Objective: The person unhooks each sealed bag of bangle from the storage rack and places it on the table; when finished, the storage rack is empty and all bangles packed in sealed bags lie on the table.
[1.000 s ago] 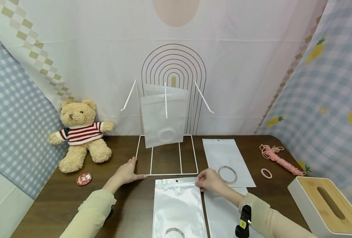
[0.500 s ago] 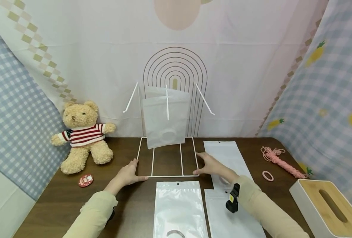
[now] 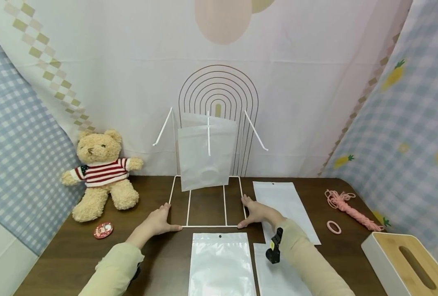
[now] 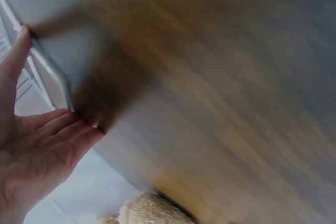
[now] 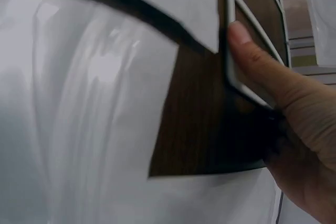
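A white wire display rack (image 3: pixel 208 226) stands on the dark table, with three hooked arms at its top. Two pale flat pouches (image 3: pixel 208 160) hang from its middle arm, one behind the other. My left hand (image 3: pixel 156 221) touches the rack's front left corner, thumb at the front bar and straight fingers at the side bar. At the front right corner, my right hand (image 3: pixel 257 212) rests likewise; its thumb (image 5: pixel 262 61) lies along the bar in the right wrist view, the other fingers partly hidden. A shiny white zip pouch (image 3: pixel 220 263) lies flat in front of the rack.
Two more white pouches lie at the right, a far one (image 3: pixel 285 209) and a near one (image 3: pixel 278 271) partly under the right forearm. A tissue box (image 3: pixel 407 263), pink cord (image 3: pixel 352 209) and pink ring (image 3: pixel 333 227) are beyond. A teddy bear (image 3: pixel 102 172) and red disc (image 3: pixel 103 230) sit left.
My right hand has let go of the near zip pouch's top corner and moved up to the rack's front right corner. My left hand has stayed at the left corner. The head view has tilted slightly.
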Available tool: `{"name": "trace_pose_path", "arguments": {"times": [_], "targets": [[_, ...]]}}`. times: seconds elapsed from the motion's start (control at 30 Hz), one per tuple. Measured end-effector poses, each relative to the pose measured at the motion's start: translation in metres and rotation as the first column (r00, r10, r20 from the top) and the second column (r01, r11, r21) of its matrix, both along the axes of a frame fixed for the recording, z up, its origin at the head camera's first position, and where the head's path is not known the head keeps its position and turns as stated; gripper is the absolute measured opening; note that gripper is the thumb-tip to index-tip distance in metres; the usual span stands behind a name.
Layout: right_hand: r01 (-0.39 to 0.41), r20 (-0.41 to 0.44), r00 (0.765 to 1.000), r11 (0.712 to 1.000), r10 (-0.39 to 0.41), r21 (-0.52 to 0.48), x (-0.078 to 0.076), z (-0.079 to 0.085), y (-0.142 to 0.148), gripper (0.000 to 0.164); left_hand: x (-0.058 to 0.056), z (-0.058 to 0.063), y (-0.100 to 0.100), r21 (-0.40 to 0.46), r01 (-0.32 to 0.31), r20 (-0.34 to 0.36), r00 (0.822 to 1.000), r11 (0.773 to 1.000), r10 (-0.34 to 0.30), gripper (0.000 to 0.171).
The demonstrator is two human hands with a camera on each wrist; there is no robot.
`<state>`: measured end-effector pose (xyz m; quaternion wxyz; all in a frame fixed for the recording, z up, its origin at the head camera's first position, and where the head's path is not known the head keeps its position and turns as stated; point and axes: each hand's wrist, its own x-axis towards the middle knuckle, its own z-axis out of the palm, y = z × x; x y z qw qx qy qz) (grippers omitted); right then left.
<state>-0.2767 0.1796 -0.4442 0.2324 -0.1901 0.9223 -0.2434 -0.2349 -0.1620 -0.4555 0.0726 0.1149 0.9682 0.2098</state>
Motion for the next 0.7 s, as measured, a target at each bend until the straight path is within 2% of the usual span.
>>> {"name": "trace_pose_path", "arguments": {"times": [0.17, 0.3, 0.37, 0.47, 0.53, 0.6, 0.63, 0.7], "targets": [[0.04, 0.022, 0.999, 0.999, -0.04, 0.006, 0.003, 0.002, -0.003, 0.107, 0.0, 0.006, 0.002, -0.012, 0.015, 0.01, 1.0, 1.0, -0.015, 0.096], [0.08, 0.037, 0.996, 0.996, -0.081, 0.039, 0.004, 0.006, -0.006, 0.106, -0.001, 0.013, 0.006, -0.057, 0.041, 0.021, 0.999, 0.998, -0.04, 0.091], [0.094, 0.046, 0.994, 0.995, -0.096, 0.046, 0.004, 0.007, -0.007, 0.106, -0.004, 0.02, 0.009, -0.078, 0.059, 0.046, 0.997, 0.995, -0.055, 0.086], [0.105, 0.059, 0.993, 0.994, -0.107, 0.041, 0.004, 0.009, -0.011, 0.105, -0.012, 0.034, 0.015, -0.068, 0.061, 0.062, 0.996, 0.996, -0.057, 0.089], [0.106, 0.064, 0.992, 0.994, -0.109, 0.037, 0.003, 0.008, -0.012, 0.105, -0.02, 0.045, 0.02, -0.011, 0.038, 0.025, 0.999, 0.999, -0.038, 0.094], [0.113, 0.069, 0.991, 0.993, -0.115, 0.034, 0.003, 0.008, -0.013, 0.106, -0.028, 0.059, 0.027, 0.091, -0.001, -0.062, 0.998, 0.996, 0.006, 0.097], [0.117, 0.072, 0.99, 0.993, -0.119, 0.032, 0.004, 0.007, -0.013, 0.106, -0.032, 0.066, 0.031, 0.15, -0.019, -0.117, 0.993, 0.989, 0.037, 0.097], [0.128, 0.071, 0.989, 0.991, -0.13, 0.033, 0.005, 0.007, -0.011, 0.106, -0.039, 0.082, 0.039, 0.287, -0.038, -0.218, 0.97, 0.957, 0.104, 0.092]]}}
